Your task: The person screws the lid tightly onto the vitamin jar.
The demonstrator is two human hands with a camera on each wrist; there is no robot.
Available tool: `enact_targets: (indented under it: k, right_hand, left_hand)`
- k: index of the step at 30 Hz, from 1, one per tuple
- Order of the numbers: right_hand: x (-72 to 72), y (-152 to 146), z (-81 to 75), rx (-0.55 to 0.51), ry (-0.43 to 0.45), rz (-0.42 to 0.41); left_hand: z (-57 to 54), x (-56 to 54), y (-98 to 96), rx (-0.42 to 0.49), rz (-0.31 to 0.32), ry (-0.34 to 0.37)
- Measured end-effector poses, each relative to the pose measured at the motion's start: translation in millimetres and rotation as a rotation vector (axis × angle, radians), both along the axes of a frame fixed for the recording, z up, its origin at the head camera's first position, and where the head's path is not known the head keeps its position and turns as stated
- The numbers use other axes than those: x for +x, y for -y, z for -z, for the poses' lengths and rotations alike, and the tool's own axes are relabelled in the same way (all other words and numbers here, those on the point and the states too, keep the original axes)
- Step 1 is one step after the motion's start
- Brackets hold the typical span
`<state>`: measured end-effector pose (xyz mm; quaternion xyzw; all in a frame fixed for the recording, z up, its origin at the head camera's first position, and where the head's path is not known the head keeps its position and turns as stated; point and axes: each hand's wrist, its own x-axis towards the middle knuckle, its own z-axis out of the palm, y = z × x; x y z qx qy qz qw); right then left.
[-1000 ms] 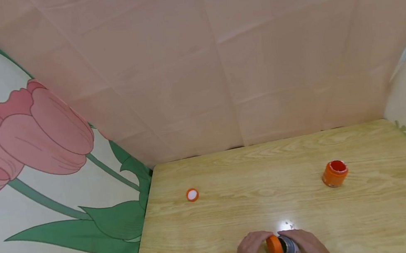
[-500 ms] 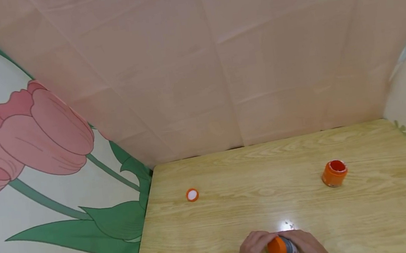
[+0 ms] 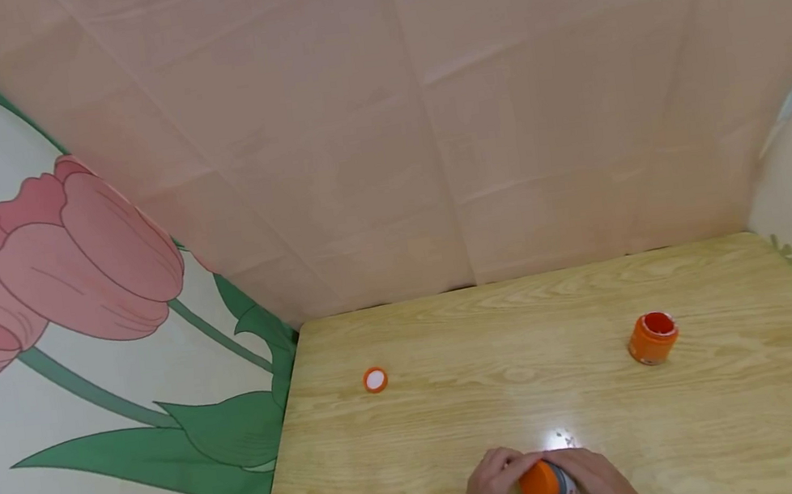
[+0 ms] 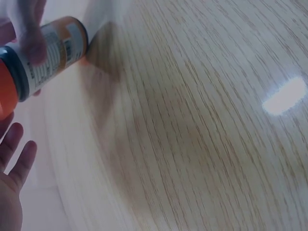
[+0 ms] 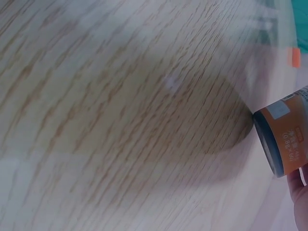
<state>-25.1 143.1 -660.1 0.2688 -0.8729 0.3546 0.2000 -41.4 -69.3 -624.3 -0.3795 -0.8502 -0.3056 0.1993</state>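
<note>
A small bottle with a grey neck lies tilted between both hands in the head view, its orange cap seated against the neck. The left hand grips the cap between thumb and fingers. Around the bottle's body curl the fingers of the right hand. In the left wrist view the white and orange label of the bottle shows, and some left fingers stand off the cap. The bottle's dark base appears tipped near the tabletop in the right wrist view; whether it touches cannot be told.
An orange jar, uncapped with a red inside, stands at the right of the wood-grain table. An orange lid lies white side up at the left. A plain cloth hangs behind, a tulip-printed one at left.
The orange cap has come onto the bottle's neck, closing the dark gap seen a second ago. Both hands have drawn slightly closer together. The jar and the loose lid stay put.
</note>
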Motion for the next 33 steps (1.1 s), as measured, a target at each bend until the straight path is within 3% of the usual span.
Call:
enact_targets:
  k: [9,15,24,29,33]
  right_hand:
    - [1.0,0.0,0.9,0.039,0.045,0.005]
    - [0.6,1.2,3.7,0.004,0.007,0.005]
    - [-1.6,4.8,2.4,-0.056,-0.003,-0.005]
    - [-0.9,5.2,0.6,-0.042,-0.01,0.011]
    - [1.1,6.1,-2.5,-0.005,0.051,0.04]
  left_hand:
    - [0.4,0.9,0.8,-0.012,0.007,0.063]
    - [0.2,2.1,0.8,-0.024,0.042,0.119]
    - [-0.5,1.2,2.2,-0.026,0.11,0.111]
    - [0.7,4.3,0.9,-0.04,0.047,0.149]
    - [-0.8,6.4,0.5,-0.069,-0.034,0.171]
